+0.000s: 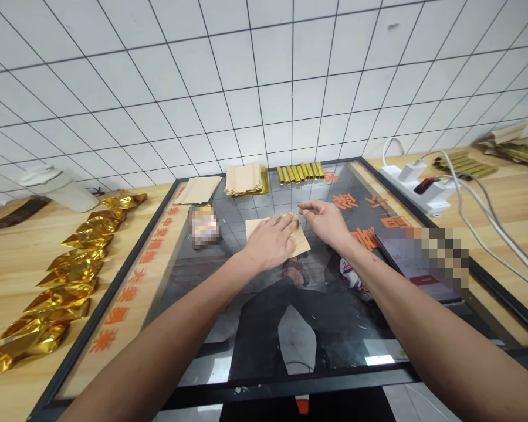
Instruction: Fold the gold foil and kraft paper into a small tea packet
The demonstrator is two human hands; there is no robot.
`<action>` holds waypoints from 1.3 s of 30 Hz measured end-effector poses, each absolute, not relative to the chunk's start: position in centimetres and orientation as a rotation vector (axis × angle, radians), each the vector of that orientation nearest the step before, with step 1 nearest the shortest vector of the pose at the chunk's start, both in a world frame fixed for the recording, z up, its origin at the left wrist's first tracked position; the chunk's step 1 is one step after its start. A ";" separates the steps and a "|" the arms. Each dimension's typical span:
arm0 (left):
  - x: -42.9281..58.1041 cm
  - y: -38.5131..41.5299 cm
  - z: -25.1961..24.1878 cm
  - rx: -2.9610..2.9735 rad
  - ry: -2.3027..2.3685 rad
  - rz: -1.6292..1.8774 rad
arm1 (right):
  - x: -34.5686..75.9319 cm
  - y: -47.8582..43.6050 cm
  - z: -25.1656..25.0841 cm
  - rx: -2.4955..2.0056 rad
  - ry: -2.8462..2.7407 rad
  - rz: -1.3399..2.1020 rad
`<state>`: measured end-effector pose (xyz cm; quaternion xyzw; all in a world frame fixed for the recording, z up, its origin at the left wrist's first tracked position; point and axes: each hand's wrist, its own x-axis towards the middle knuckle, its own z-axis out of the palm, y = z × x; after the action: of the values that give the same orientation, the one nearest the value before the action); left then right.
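Observation:
A flat tan paper sheet (303, 241) lies on the glass panel (264, 328) in front of me. My left hand (270, 239) rests palm down on it, fingers stretched over the sheet. My right hand (324, 220) hovers at the sheet's far right corner, thumb and forefinger pinched together near its edge; what they pinch is too small to make out. Farther back lie a stack of tan paper sheets (243, 179) and a row of gold tubes (300, 172).
Gold foil pouches (66, 275) run in a line along the wooden table at left, near a white container (59, 186). A single tan sheet (198, 189) lies back left. A white power strip (416, 186) with cables and more gold pieces (466, 164) sit at right.

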<state>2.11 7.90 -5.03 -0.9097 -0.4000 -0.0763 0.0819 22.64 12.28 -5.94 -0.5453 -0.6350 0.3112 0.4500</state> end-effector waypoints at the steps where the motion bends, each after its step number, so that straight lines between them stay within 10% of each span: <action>1: 2.3 7.9 -4.8 -2.710 -1.218 -0.207 | 22.6 12.2 -5.9 -1.348 -1.571 0.772; 39: 2.8 8.2 -5.0 -2.842 -1.130 -0.399 | 22.7 12.3 -5.8 -1.321 -1.568 0.811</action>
<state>2.76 8.21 -5.04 -0.9210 -0.3663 -0.1294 0.0288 22.73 12.28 -5.76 -0.5346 -0.6346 0.3281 0.4514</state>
